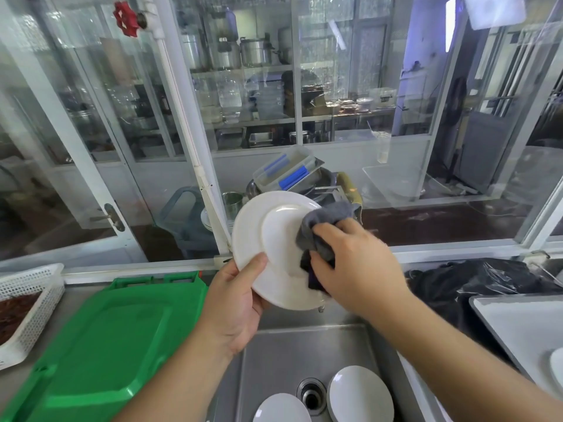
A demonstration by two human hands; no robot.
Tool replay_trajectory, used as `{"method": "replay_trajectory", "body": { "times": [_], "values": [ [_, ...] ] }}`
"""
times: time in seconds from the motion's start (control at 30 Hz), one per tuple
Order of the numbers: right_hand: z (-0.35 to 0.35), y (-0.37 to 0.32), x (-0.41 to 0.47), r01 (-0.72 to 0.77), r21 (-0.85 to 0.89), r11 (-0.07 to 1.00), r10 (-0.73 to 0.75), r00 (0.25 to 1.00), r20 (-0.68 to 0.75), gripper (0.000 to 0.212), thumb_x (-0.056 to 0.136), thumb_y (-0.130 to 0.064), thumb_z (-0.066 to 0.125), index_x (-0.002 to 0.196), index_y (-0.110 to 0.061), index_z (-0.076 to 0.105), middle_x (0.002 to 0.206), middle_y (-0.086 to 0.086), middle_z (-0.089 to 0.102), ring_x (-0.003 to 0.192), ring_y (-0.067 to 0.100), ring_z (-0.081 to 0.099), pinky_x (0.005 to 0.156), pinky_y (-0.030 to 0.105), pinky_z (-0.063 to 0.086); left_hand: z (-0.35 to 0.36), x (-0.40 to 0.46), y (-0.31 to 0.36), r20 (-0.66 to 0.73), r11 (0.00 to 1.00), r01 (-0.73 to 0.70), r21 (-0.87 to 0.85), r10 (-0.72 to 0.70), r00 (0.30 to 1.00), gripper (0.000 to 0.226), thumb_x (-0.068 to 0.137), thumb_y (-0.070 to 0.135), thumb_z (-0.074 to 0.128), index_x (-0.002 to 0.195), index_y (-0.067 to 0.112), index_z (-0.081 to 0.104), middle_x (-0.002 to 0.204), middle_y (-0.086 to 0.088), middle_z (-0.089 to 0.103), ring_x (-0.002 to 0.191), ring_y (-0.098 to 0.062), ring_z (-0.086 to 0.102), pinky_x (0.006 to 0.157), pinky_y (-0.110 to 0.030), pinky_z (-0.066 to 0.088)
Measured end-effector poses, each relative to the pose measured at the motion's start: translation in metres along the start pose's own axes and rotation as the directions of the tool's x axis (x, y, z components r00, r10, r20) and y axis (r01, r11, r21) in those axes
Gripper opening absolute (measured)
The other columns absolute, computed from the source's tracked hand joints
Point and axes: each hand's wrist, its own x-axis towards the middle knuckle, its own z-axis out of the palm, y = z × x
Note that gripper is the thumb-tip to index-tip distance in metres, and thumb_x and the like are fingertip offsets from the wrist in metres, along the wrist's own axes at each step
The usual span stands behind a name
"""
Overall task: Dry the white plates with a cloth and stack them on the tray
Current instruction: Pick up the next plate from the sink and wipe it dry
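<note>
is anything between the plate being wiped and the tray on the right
Nothing visible blocks it. The left hand holds the plate above the sink while the right hand wipes with the cloth. The tray lies to the right.

Head-worn wide-angle view, facing forward and down, close over sink [304, 354]

White-framed glass partition [274, 102] fronts steel shelving [240, 68] holding pots.
</note>
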Motion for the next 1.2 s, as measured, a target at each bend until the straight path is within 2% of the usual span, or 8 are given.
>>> {"method": "replay_trajectory", "body": {
  "times": [0.13, 0.4, 0.53, 0.73, 0.93, 1.03, 1.13, 1.2],
  "values": [
    [0.009, -0.019, -0.030, 0.025, 0.109, 0.994, -0.029, 0.999, 0.034, 0.033, 0.091, -0.054, 0.051, 0.102, -0.028, 0.067, 0.099, -0.004, 0.061, 0.083, 0.028, 0.064, 0.061, 0.039, 0.053, -0.002, 0.000, -0.010, -0.025, 0.995, 0.012, 0.097, -0.009, 1.000, 0.023, 0.097, 0.012, 0.062, 0.099, 0.019, 0.084, 0.107, -0.015, 0.079, 0.089, -0.024, 0.075, 0.077, -0.039, 0.060],
    [0.002, -0.014, 0.016, 0.150, 0.107, 0.983, -0.146, 0.988, -0.043, 0.029, 0.098, -0.041, 0.066, 0.121, -0.023, 0.071, 0.108, 0.003, 0.065, 0.086, 0.028, 0.064, 0.059, 0.033, 0.050, 0.006, -0.010, -0.028, 0.048, 0.998, 0.040, 0.039, -0.042, 0.998, 0.027, 0.085, 0.020, 0.067, 0.106, 0.017, 0.083, 0.110, -0.018, 0.079, 0.097, -0.027, 0.078, 0.074, -0.036, 0.064],
    [0.001, 0.002, 0.037, -0.003, 0.106, 0.994, 0.011, 0.997, -0.072, 0.033, 0.102, -0.041, 0.062, 0.127, -0.021, 0.067, 0.114, 0.008, 0.063, 0.093, 0.036, 0.065, 0.068, 0.043, 0.056, 0.008, -0.007, -0.024, 0.002, 0.999, -0.029, 0.024, 0.029, 1.000, 0.035, 0.081, 0.016, 0.069, 0.113, 0.004, 0.076, 0.115, -0.020, 0.077, 0.106, -0.030, 0.075, 0.082, -0.035, 0.064],
    [0.014, 0.015, 0.025, -0.272, 0.167, 0.948, 0.269, 0.962, 0.039, 0.042, 0.103, -0.049, 0.055, 0.139, -0.028, 0.057, 0.122, 0.007, 0.062, 0.096, 0.033, 0.063, 0.075, 0.036, 0.045, 0.007, -0.004, -0.016, -0.057, 0.995, -0.101, -0.016, 0.100, 0.993, 0.028, 0.084, 0.015, 0.067, 0.111, 0.010, 0.074, 0.110, -0.011, 0.080, 0.095, -0.018, 0.078, 0.070, -0.030, 0.064],
    [0.036, 0.010, -0.010, -0.602, 0.428, 0.674, 0.564, 0.793, 0.230, 0.016, 0.106, -0.043, 0.052, 0.107, -0.027, 0.051, 0.082, -0.012, 0.058, 0.077, 0.017, 0.056, 0.075, 0.037, 0.037, 0.003, 0.009, -0.009, -0.101, 0.987, -0.162, -0.003, 0.161, 0.982, 0.019, 0.101, 0.009, 0.059, 0.111, 0.016, 0.074, 0.113, -0.005, 0.079, 0.101, -0.020, 0.076, 0.069, -0.041, 0.066],
    [0.046, -0.004, -0.024, -0.672, 0.474, 0.569, 0.551, 0.739, 0.387, 0.020, 0.105, -0.042, 0.050, 0.098, -0.023, 0.049, 0.086, -0.008, 0.061, 0.082, 0.014, 0.058, 0.071, 0.037, 0.041, 0.000, 0.016, -0.012, -0.077, 0.963, -0.234, 0.135, 0.246, 0.966, 0.018, 0.096, 0.017, 0.070, 0.101, 0.031, 0.081, 0.112, 0.000, 0.079, 0.095, -0.016, 0.075, 0.060, -0.033, 0.059],
    [0.046, -0.014, -0.033, -0.703, 0.496, 0.510, 0.485, 0.711, 0.509, 0.022, 0.102, -0.045, 0.053, 0.101, -0.023, 0.057, 0.098, -0.003, 0.068, 0.095, 0.021, 0.066, 0.090, 0.044, 0.055, -0.006, 0.019, -0.014, -0.023, 0.908, -0.274, 0.317, 0.297, 0.955, 0.025, 0.081, 0.046, 0.074, 0.106, 0.045, 0.078, 0.116, 0.009, 0.078, 0.109, -0.015, 0.073, 0.080, -0.040, 0.061],
    [0.041, -0.013, -0.030, -0.721, 0.567, 0.399, 0.461, 0.692, 0.555, 0.029, 0.096, -0.047, 0.058, 0.100, -0.019, 0.066, 0.097, 0.003, 0.073, 0.091, 0.025, 0.071, 0.089, 0.051, 0.060, -0.011, 0.019, -0.012, 0.020, 0.852, -0.303, 0.428, 0.326, 0.945, 0.029, 0.077, 0.057, 0.070, 0.106, 0.053, 0.076, 0.117, 0.015, 0.077, 0.112, -0.009, 0.072, 0.091, -0.040, 0.058]
  ]
}}
